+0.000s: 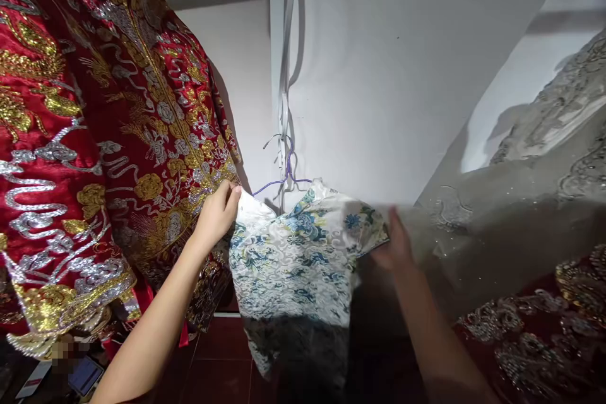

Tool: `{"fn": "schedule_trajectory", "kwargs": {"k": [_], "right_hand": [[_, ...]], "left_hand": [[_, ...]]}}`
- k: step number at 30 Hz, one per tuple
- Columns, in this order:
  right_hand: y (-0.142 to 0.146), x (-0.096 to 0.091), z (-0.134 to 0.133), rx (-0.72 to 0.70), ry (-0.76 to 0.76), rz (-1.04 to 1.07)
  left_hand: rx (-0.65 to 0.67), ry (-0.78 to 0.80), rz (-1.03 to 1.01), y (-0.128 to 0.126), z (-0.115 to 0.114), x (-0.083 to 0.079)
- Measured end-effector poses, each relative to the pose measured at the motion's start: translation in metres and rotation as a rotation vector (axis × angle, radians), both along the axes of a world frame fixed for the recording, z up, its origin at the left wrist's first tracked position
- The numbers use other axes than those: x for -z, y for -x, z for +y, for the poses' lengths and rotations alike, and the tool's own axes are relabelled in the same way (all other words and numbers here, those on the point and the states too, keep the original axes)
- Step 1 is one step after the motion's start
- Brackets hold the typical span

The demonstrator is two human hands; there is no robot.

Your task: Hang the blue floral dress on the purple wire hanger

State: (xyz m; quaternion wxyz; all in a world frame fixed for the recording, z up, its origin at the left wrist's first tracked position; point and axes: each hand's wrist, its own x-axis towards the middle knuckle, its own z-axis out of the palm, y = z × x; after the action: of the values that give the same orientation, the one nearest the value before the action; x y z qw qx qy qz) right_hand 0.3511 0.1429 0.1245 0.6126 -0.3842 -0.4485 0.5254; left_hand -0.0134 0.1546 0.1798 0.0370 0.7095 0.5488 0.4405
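A short-sleeved floral garment (293, 265), white with blue, green and yellow pattern, hangs in front of me on a thin purple wire hanger (288, 178). Whether it is a dress or a top I cannot tell, as its lower part is in deep shadow. My left hand (218, 211) is closed, pinching its left shoulder between thumb and fingers. At the end of the right sleeve is my right hand (396, 246), slightly blurred, with the thumb raised and the fingers closed at the sleeve's edge. The sleeve is spread out toward that hand.
A red jacket (156, 132) with gold and silver embroidery hangs close on the left. Sheer, sparkling pale fabric (454, 240) and a dark red embroidered garment (534, 334) fill the right side. Behind runs a white wall (379, 88). A phone (85, 375) lies at lower left.
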Motion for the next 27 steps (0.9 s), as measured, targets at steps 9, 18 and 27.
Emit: {"fn": "schedule_trajectory", "kwargs": {"k": [9,18,27], "right_hand": [[0.009,-0.040,-0.044,0.215,-0.045,-0.194],[0.023,0.008,-0.115,0.157,-0.012,-0.471],[0.073,0.016,-0.119,-0.471,-0.105,-0.689]], "left_hand": [[0.240,-0.346,-0.039,-0.032,-0.024,-0.033],[0.677,0.430,-0.731,-0.053,-0.071,0.004],[0.912,1.161,-1.198,-0.036,-0.100,0.036]]}}
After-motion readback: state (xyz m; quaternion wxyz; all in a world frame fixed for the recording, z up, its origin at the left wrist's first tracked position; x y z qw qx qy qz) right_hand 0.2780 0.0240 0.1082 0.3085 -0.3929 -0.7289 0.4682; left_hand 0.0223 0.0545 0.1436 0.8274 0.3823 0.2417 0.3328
